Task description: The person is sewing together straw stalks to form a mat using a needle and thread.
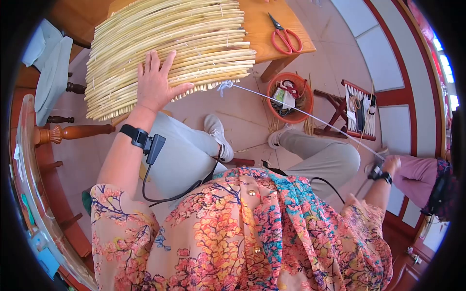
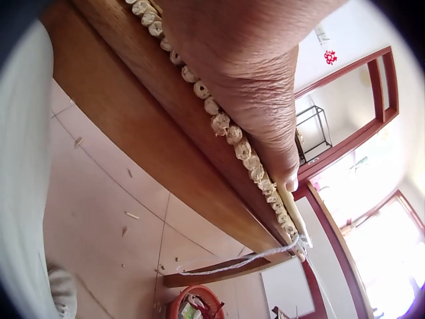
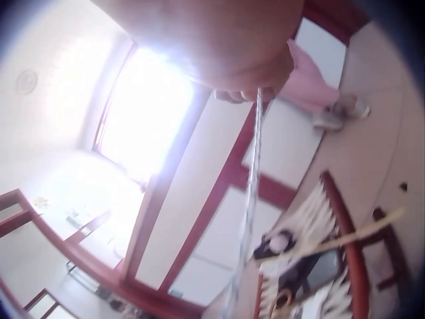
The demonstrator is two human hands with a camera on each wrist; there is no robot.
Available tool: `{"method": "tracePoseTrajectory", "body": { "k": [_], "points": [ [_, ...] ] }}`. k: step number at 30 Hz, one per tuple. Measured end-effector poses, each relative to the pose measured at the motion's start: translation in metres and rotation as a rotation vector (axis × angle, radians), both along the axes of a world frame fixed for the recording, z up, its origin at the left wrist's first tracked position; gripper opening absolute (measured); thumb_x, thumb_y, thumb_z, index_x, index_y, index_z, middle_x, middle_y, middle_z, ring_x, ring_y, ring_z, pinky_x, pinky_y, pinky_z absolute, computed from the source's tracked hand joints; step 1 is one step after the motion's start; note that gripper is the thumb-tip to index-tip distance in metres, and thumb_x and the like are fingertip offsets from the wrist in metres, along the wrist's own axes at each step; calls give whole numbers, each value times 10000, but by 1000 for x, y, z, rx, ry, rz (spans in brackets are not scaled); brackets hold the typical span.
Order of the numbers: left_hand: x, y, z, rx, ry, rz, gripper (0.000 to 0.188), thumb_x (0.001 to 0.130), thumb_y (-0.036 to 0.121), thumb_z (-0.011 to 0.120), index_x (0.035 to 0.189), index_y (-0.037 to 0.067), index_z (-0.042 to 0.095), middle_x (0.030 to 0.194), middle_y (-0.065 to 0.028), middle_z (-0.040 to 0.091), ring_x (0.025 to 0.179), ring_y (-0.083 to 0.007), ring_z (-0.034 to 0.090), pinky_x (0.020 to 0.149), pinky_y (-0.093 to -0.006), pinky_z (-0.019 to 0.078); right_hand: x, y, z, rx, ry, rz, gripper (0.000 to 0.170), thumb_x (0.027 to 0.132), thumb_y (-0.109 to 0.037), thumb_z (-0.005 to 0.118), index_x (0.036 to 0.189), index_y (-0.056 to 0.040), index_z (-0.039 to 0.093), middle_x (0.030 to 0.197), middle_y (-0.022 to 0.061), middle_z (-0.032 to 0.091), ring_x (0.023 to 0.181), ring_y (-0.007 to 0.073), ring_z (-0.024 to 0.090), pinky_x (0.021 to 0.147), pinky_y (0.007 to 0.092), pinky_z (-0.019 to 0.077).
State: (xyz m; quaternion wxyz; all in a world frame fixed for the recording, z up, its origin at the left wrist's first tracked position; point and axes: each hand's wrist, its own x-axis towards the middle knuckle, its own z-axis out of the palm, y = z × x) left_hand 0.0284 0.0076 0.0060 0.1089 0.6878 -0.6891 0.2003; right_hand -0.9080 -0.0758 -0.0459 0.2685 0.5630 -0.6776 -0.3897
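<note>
A mat of pale plant stalks (image 1: 194, 53), bound with white thread stitches, lies on a wooden table (image 1: 259, 24). My left hand (image 1: 154, 87) rests on its near part with the fingers spread. In the left wrist view, the thumb lies along the row of cut stalk ends (image 2: 219, 123). White string (image 1: 301, 112) is knotted at the mat's near right corner and stretches taut to the far right. There my right hand (image 1: 392, 166) grips it, arm extended; in the right wrist view the string (image 3: 251, 179) runs out from the curled fingers.
Red-handled scissors (image 1: 285, 40) lie on the table's right end. Below stand an orange bin (image 1: 303, 112) with scraps and a folding stool (image 1: 349, 109) with items on it. Another person's leg (image 1: 415, 177) is at the right. A chair (image 1: 53, 72) stands at the left.
</note>
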Motion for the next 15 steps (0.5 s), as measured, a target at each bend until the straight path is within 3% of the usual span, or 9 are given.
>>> {"method": "tracePoseTrajectory", "body": {
  "k": [1, 4, 6, 8, 9, 11, 12, 14, 15],
  "points": [
    [0, -1, -1, 5, -10, 7, 899, 653, 750, 468, 1317, 149, 387, 1249, -284, 387, 1191, -422, 332, 953, -556, 261, 0, 13, 15, -3, 3, 2, 164, 765, -175, 488, 838, -195, 634, 933, 3, 585, 944, 152, 489, 799, 304, 344],
    [0, -5, -5, -7, -11, 9, 901, 650, 752, 469, 1319, 154, 386, 1252, -280, 389, 1193, -415, 335, 951, -556, 265, 39, 51, 113, -1894, -897, -909, 160, 788, -221, 604, 792, -68, 651, 793, 28, 660, 672, 116, 602, 551, 236, 486],
    [2, -1, -8, -7, -5, 3, 902, 649, 753, 469, 1320, 156, 385, 1253, -278, 388, 1194, -411, 335, 951, -556, 267, 136, 8, 147, -1858, -738, -811, 257, 774, -220, 591, 781, 33, 635, 769, 137, 655, 614, 229, 612, 504, 354, 483],
    [4, -3, -8, 1, -6, 9, 903, 645, 753, 473, 1322, 162, 382, 1258, -275, 384, 1198, -407, 332, 952, -557, 267, 88, -11, 104, -1314, -1466, -138, 195, 842, -72, 457, 978, -54, 596, 809, 12, 600, 691, 207, 592, 598, 276, 492],
    [4, -4, -8, 0, -6, 6, 903, 645, 753, 473, 1322, 162, 382, 1258, -275, 384, 1198, -407, 332, 952, -557, 267, 157, -22, 100, -1189, -1773, -51, 140, 853, -97, 469, 933, -79, 582, 735, -14, 528, 609, 146, 512, 522, 245, 420],
    [5, -5, -8, 14, 3, 12, 904, 644, 753, 474, 1324, 166, 378, 1260, -273, 382, 1200, -409, 328, 955, -560, 264, 315, -40, 99, -863, -2389, -23, 71, 874, -149, 493, 841, -131, 554, 588, -65, 384, 446, 24, 352, 369, 183, 276],
    [5, -5, -8, 16, 0, 13, 904, 644, 753, 474, 1324, 166, 378, 1260, -273, 382, 1200, -409, 328, 955, -560, 264, 395, -37, 109, -669, -2507, -309, 75, 874, -169, 496, 877, -130, 560, 611, -71, 389, 440, 11, 344, 357, 184, 244],
    [5, -6, -8, 6, 12, 7, 908, 643, 756, 470, 1326, 165, 376, 1259, -276, 383, 1201, -413, 326, 958, -560, 259, 475, -39, 66, -200, -2623, -287, 129, 856, -155, 532, 954, -89, 583, 650, -72, 440, 447, -6, 338, 372, 163, 242],
    [5, -6, -9, 6, 10, 14, 908, 643, 756, 470, 1326, 165, 376, 1259, -276, 383, 1201, -413, 326, 958, -560, 259, 525, -30, 63, -129, -2639, -408, 104, 847, -132, 540, 921, -81, 591, 659, -82, 440, 454, -3, 337, 378, 154, 238]
  ]
}}
